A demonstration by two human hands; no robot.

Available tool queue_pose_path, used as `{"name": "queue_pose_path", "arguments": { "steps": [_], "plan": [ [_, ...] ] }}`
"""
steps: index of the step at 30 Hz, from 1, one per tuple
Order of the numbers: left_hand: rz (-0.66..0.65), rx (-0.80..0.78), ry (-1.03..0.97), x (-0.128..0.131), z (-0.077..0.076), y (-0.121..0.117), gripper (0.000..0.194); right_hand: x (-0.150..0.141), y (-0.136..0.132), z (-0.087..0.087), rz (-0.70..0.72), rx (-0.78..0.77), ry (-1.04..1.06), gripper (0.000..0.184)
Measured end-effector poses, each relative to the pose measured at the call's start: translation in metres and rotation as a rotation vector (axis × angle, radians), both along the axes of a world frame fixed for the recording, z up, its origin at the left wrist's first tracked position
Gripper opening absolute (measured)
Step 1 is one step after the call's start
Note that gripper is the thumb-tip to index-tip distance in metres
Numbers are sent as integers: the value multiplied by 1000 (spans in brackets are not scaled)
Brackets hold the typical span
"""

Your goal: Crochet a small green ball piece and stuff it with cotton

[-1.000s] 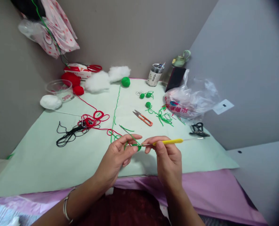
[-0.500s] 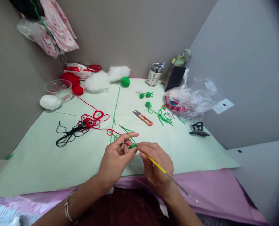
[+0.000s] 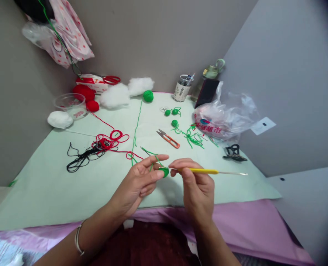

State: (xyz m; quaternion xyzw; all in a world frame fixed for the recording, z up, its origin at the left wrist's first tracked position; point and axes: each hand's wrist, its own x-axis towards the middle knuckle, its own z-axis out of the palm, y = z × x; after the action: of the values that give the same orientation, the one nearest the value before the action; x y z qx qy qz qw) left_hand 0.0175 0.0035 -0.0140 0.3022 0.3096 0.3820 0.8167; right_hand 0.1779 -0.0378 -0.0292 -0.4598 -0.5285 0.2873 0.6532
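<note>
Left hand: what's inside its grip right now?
A small green yarn piece shows past the thumb of the left hand, with a green strand running up to a finger. What the thumb and fingers cover can't be seen.

Holds left forearm [image 3: 99,223] slanting in from behind the left grip [image 3: 138,180], and right forearm [image 3: 215,242] set steeper behind the right grip [image 3: 197,186]. Pinches with left thumb [image 3: 151,177], with left index finger [image 3: 164,157] stretched toward the right grip. Curls right fingers [image 3: 187,162] above right thumb [image 3: 187,175], just beside the left grip.

Around the table [image 3: 55,195], a grey wall [image 3: 158,44] rises along the far edge, a paler panel [image 3: 291,85] along the right.
</note>
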Motion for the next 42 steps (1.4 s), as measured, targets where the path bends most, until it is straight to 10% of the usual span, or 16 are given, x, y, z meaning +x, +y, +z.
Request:
{"name": "queue_pose_path", "arguments": {
  "steps": [10,18,42],
  "plan": [
    [21,-42,-34,5,-6,-5,42,-5,-4,-5,-125,281,-484,31],
    [76,-41,-36,-1,-6,1,34,5,2,-9,30,-57,129,21],
    [82,85,125,1,-7,-8,31,3,0,-8,114,-71,175,24]
  ]
}}
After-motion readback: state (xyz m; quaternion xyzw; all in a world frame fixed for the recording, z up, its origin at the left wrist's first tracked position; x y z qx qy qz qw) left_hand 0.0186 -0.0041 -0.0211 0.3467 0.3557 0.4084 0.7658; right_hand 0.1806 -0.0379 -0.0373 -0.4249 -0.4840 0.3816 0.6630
